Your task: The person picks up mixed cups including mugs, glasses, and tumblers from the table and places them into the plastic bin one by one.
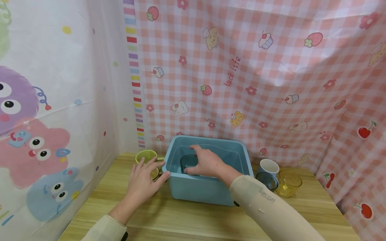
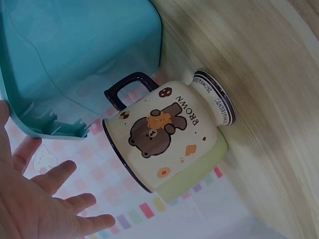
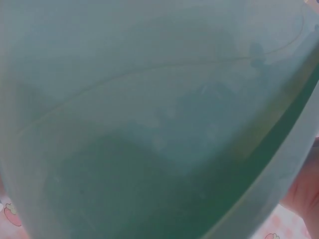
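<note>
The right wrist view is almost wholly filled by blurred teal plastic, the inside wall of the blue tub (image 3: 149,119), so nothing of the fingers can be made out there; only a sliver of skin shows at its right edge. In the head view the right hand (image 1: 206,162) reaches down inside the tub (image 1: 208,190) and lies over a dark blue cup (image 1: 188,163), with the fingers curved over its rim; the hand hides most of the cup, and whether it truly grips or only rests on it cannot be told. The left hand (image 1: 143,182) is just left of the tub, fingers spread and straight, the thumb touching or nearly touching the tub's left wall, holding nothing. Just beyond its fingertips, left of the tub, stands a bear mug (image 2: 167,134) with a dark handle and the word BROWN, partly covered by the hand in the head view, with a green cup (image 1: 146,156) behind it. Right of the tub sit a white cup (image 1: 269,166), a dark glass (image 1: 267,180) and a yellow glass (image 1: 288,183), close together. All rest on a pale wooden table (image 1: 193,217), walled in by a pink checked cloth (image 1: 271,83) behind and a cartoon monster cloth (image 1: 45,117) to the tub's left.
</note>
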